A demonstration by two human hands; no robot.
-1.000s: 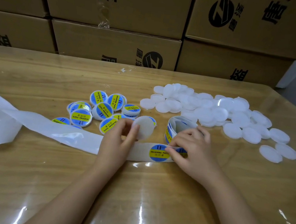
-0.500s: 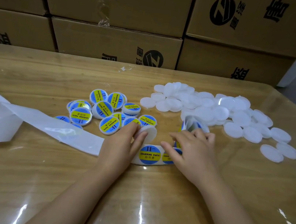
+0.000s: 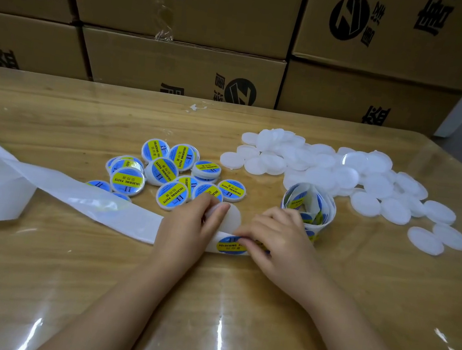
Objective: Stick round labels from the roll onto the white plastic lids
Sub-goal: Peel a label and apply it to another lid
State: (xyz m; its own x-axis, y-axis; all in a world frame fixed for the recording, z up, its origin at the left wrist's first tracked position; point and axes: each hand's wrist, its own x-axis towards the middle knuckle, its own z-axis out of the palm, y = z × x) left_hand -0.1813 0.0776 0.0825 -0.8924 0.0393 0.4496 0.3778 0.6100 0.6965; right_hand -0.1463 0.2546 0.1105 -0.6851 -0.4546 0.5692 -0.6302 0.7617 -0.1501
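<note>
The left hand point(image 3: 186, 228) gripped a blank white lid point(image 3: 233, 218) between thumb and fingers, just above the backing strip point(image 3: 42, 185). The right hand point(image 3: 279, 242) laid bent fingertips on a round label point(image 3: 228, 247) on that strip, beside the roll point(image 3: 309, 201); if they pinched it, I could not tell.

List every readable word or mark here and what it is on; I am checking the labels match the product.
"SOLDERING PASTE": yellow band of the label on the strip and of the labelled lids.
"II": blue field of the labelled lids.
Small print on them: too blurred.
Cartons: large black characters, upside down, and a round logo.
</note>
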